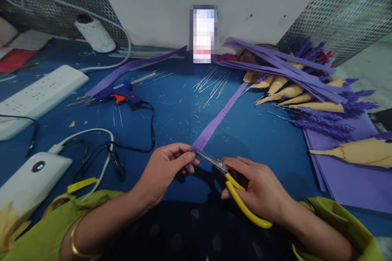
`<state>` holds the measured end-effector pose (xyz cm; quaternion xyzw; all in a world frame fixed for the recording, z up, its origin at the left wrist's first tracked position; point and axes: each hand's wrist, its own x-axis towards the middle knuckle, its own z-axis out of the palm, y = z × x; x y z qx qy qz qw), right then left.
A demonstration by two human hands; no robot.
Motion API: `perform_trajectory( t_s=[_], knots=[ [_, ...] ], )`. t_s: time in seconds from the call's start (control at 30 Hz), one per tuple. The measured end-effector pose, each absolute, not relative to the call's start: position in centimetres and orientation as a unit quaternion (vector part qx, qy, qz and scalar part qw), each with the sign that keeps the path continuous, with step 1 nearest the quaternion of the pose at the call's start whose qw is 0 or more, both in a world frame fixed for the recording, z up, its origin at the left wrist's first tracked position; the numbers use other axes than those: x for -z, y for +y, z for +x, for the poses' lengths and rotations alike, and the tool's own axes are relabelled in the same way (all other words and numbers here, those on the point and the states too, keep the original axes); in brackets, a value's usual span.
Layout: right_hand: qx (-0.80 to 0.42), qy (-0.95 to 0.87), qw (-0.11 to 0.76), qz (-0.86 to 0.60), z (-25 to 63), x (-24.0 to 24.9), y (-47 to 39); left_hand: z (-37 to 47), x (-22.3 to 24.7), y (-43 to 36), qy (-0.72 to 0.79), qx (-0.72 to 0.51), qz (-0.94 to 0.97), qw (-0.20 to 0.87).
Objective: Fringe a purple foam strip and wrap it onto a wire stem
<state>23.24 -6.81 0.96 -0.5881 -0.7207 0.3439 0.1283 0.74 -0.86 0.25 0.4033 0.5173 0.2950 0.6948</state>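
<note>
My left hand point(173, 161) pinches the near end of a purple fringed strip point(219, 120), which stretches away to the upper right across the blue tabletop. In my right hand point(255, 183) is a pair of scissors with yellow handles point(245, 206). Their blades meet the strip's edge right beside my left fingertips. Fine cuts run along the strip. How far apart the blades are is too small to tell.
A blue glue gun point(124, 93), another purple strip point(122, 71) and a white power strip point(45, 94) lie left. Thin wires point(211, 83) are at the back. Wrapped purple flowers point(324, 122), stacked strips point(284, 69) and purple sheets point(355, 183) lie right. A phone point(204, 34) stands upright.
</note>
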Motion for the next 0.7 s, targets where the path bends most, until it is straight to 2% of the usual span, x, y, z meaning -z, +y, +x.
perform_trajectory(
  t_s=[0.7],
  knots=[
    [-0.333, -0.724, 0.137, -0.589, 23.27, -0.81, -6.89, 0.64, 0.07, -0.94, 0.523, -0.287, 0.413, 0.689]
  ],
)
